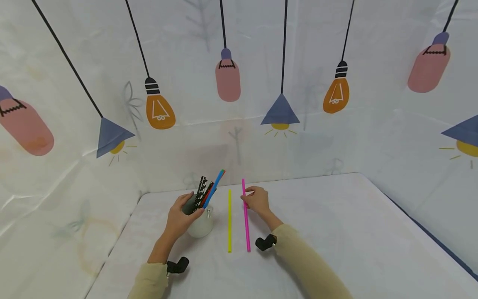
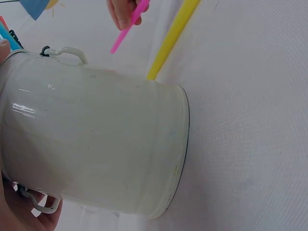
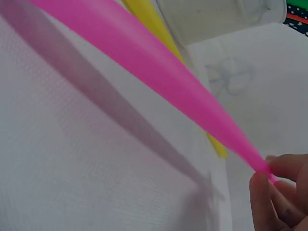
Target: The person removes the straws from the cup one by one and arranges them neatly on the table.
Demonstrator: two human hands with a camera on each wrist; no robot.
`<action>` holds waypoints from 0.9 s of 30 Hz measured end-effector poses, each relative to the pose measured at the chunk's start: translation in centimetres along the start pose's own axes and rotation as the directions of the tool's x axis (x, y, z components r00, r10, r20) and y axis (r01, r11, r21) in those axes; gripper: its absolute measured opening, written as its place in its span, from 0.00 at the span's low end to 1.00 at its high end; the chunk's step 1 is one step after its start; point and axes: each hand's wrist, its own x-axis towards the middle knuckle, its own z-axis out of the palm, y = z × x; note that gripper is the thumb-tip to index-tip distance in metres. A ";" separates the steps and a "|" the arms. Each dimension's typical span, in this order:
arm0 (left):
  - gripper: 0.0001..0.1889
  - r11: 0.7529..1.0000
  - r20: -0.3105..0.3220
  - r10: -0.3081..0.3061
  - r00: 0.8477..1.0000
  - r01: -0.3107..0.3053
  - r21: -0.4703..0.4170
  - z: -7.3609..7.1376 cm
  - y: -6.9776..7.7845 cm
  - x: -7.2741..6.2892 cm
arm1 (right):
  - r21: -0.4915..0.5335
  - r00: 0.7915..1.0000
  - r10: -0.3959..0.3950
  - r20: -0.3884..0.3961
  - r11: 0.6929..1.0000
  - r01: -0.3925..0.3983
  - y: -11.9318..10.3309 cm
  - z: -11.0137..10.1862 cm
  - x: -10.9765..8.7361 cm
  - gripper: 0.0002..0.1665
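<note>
My left hand [image 1: 177, 219] grips a whitish enamel cup [image 1: 201, 226] near its rim, at the left of the table. In the left wrist view the cup [image 2: 91, 130] fills much of the picture, with a small loop handle [image 2: 70, 51] on each side. Out of its mouth stick a blue straw [image 1: 214, 190], some red and several black-and-white patterned straws [image 1: 200, 192]. My right hand [image 1: 258, 200] pinches a pink straw [image 1: 247, 232] towards its far end. The pink straw [image 3: 159, 72] casts a shadow onto the cloth. Between cup and pink straw lies a yellow straw [image 1: 229, 220].
A white cloth covers the table [image 1: 317, 241]. Behind it and on both sides hang white sheets [image 1: 179, 149] printed with lamps and bulbs. A black wrist camera [image 1: 178, 265] sits on the left wrist, and another [image 1: 266, 242] on the right.
</note>
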 end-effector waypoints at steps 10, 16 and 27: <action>0.43 1.000 0.003 0.001 1.000 -0.001 -0.012 0.1 -0.1 0.0 | -0.145 0.999 0.050 -0.017 0.988 -0.052 0.8 1.1 -0.1 0.15; 0.42 1.000 -0.005 0.006 1.000 -0.006 -0.018 0.1 -0.1 0.0 | -0.170 0.996 0.090 -0.011 0.981 -0.091 1.1 1.5 -0.1 0.14; 0.42 1.000 0.005 0.003 1.000 -0.003 -0.017 -0.1 0.3 -0.1 | -0.182 0.988 0.156 -0.002 0.971 -0.153 1.5 2.3 0.1 0.14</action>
